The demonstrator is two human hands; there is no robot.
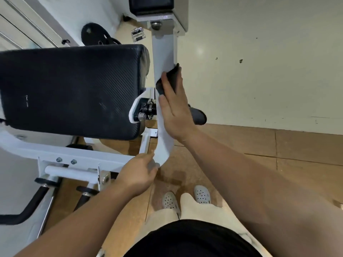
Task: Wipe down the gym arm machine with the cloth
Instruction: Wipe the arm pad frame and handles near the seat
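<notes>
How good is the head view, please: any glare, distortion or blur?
Head view: wide-angle distortion swells the near forearms; a soft glare spot sits on the wall; the pad's weave is sharp; the cloth under the right hand and the left hand gripping the bar look slightly soft.

We see a black weight plate [92, 33] by the far-left wall, a chrome handle [138, 35] just right of it, and a cream wall [269, 62] on the right.

No legible text; label [164, 16] on machine [164, 51] blurred.
</notes>
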